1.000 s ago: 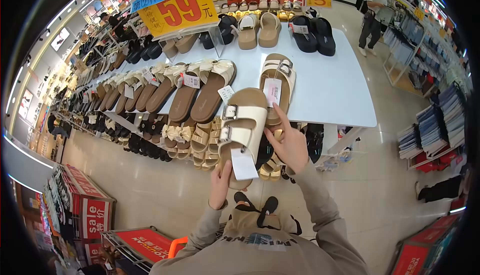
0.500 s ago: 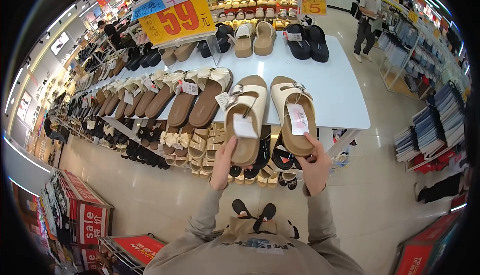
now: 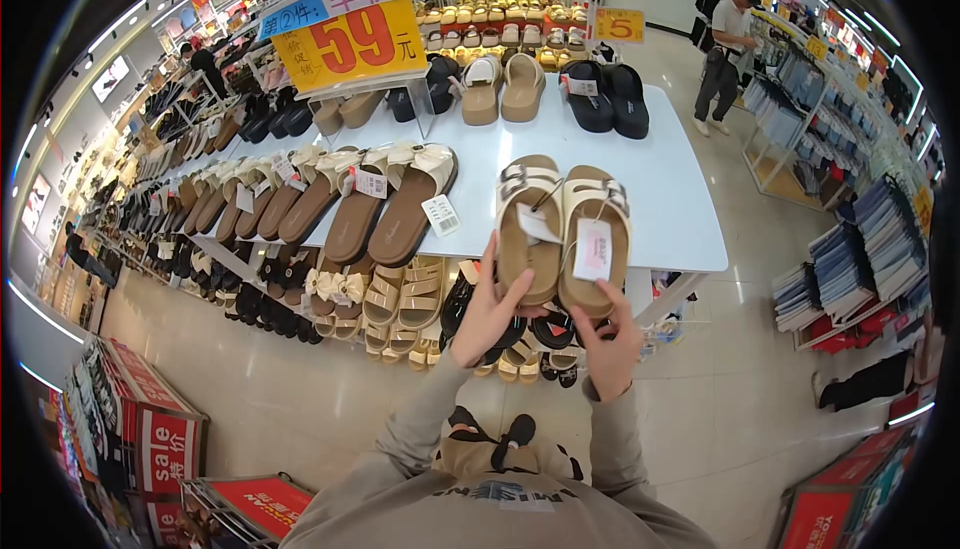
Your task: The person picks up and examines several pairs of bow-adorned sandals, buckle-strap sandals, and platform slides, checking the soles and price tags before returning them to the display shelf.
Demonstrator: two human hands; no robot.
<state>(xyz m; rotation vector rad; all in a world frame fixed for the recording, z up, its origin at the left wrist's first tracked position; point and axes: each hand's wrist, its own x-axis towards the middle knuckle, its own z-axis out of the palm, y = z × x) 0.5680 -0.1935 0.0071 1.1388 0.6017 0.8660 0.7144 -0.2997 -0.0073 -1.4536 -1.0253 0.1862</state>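
My left hand (image 3: 487, 311) grips the heel of a tan two-strap sandal (image 3: 527, 239) with cream straps and a white tag. My right hand (image 3: 610, 349) holds the heel of its mate, the right sandal (image 3: 596, 239), which carries a pink-and-white tag. Both sandals are held side by side, touching, toes pointing away, above the near edge of the white display table (image 3: 670, 199). Next to them on the table lies a brown pair with cream bows (image 3: 390, 204).
A long row of sandals runs left along the table and on the lower shelf (image 3: 400, 294). A yellow 59 price sign (image 3: 350, 34) stands at the back. Black sandals (image 3: 605, 94) lie far right. A person (image 3: 720, 54) stands by clothing racks (image 3: 850, 249). Red sale bins (image 3: 160, 449) stand lower left.
I have brought the two sandals together, side by side, and moved them right toward the table's near edge. Earlier my left hand held one sandal alone while my right reached for the other.
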